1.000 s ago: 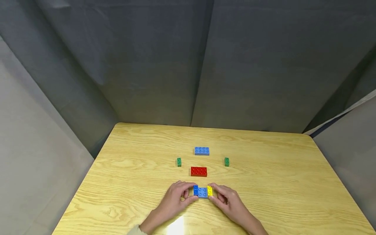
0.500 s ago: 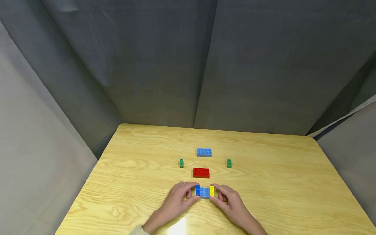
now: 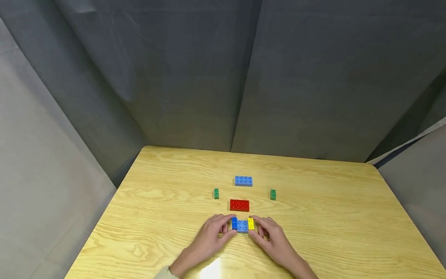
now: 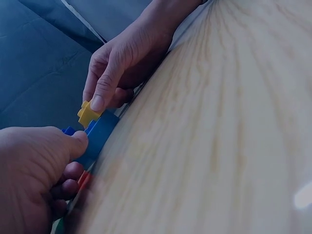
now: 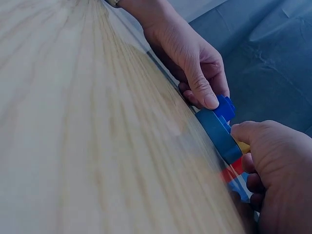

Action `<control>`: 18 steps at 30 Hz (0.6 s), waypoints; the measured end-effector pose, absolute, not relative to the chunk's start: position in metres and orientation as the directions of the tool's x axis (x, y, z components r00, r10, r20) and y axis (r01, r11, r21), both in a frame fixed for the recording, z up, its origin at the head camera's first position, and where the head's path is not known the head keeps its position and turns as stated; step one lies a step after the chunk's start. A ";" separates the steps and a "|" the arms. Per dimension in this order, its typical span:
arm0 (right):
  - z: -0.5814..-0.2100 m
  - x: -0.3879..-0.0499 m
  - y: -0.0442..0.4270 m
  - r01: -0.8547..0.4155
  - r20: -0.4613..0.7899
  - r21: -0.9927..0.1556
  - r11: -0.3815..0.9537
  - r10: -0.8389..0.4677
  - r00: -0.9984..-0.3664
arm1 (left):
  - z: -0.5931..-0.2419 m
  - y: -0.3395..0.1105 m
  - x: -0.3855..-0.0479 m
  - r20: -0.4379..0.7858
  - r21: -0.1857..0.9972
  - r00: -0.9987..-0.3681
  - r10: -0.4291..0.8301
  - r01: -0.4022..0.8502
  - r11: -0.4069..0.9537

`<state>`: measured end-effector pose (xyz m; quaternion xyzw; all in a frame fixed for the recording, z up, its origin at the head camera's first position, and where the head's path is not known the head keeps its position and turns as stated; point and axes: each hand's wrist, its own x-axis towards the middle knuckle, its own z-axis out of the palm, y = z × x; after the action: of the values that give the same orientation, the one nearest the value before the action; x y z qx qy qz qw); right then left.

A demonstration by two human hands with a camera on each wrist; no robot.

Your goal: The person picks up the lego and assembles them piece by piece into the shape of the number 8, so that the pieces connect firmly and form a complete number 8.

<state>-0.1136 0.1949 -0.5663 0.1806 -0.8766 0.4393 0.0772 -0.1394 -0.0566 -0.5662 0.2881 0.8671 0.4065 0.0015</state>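
In the head view a light blue brick [image 3: 242,226] lies near the front of the table, with a small dark blue brick [image 3: 234,223] on its left end and a small yellow brick [image 3: 251,223] on its right end. My left hand [image 3: 211,236] pinches the dark blue brick between thumb and finger. The yellow brick is pinched the same way by my right hand [image 3: 274,241]. Both wrist views show the small bricks standing above the light blue one, in the left wrist view as yellow [image 4: 88,115] and in the right wrist view as dark blue [image 5: 224,108].
Just behind the hands lies a red brick [image 3: 239,205]. Farther back is another light blue brick [image 3: 243,181], with one green brick [image 3: 216,193] to the left and another green brick [image 3: 273,194] to the right. Grey curtains [image 3: 188,77] stand behind the wooden table [image 3: 327,217].
The held bricks and both hands have shifted slightly away from the table's front, closer to the red brick. The head view has also moved a little. Both grips look the same.
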 end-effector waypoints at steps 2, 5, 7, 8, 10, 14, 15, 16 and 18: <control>-0.567 -0.114 0.195 -0.384 0.294 -0.742 0.550 -0.248 -0.923 | -0.566 -0.057 -0.140 0.241 0.700 -0.830 0.503 0.508 0.502; -0.568 -0.115 0.196 -0.387 0.298 -0.738 0.553 -0.247 -0.922 | -0.565 -0.058 -0.140 0.263 0.690 -0.821 0.507 0.528 0.495; -0.570 -0.115 0.197 -0.390 0.305 -0.736 0.554 -0.244 -0.921 | -0.564 -0.059 -0.140 0.272 0.687 -0.817 0.509 0.535 0.492; -0.571 -0.115 0.197 -0.390 0.307 -0.736 0.553 -0.241 -0.921 | -0.564 -0.060 -0.140 0.271 0.685 -0.816 0.510 0.536 0.493; -0.573 -0.115 0.197 -0.393 0.310 -0.732 0.556 -0.241 -0.920 | -0.564 -0.062 -0.141 0.270 0.683 -0.819 0.506 0.533 0.499; -0.573 -0.115 0.197 -0.368 0.284 -0.734 0.570 -0.235 -0.930 | -0.564 -0.064 -0.144 0.278 0.673 -0.827 0.488 0.530 0.515; -0.573 -0.115 0.197 -0.361 0.275 -0.733 0.576 -0.234 -0.933 | -0.565 -0.064 -0.144 0.289 0.669 -0.827 0.483 0.535 0.515; -0.572 -0.115 0.196 -0.351 0.264 -0.734 0.582 -0.232 -0.936 | -0.565 -0.064 -0.146 0.300 0.666 -0.827 0.476 0.539 0.516; -0.571 -0.115 0.196 -0.336 0.248 -0.734 0.591 -0.227 -0.942 | -0.566 -0.062 -0.148 0.325 0.657 -0.823 0.467 0.551 0.515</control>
<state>-0.1147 0.1963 -0.5714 0.1583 -0.8895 0.4238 0.0639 -0.1483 -0.0625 -0.5660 0.2930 0.8686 0.3960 -0.0535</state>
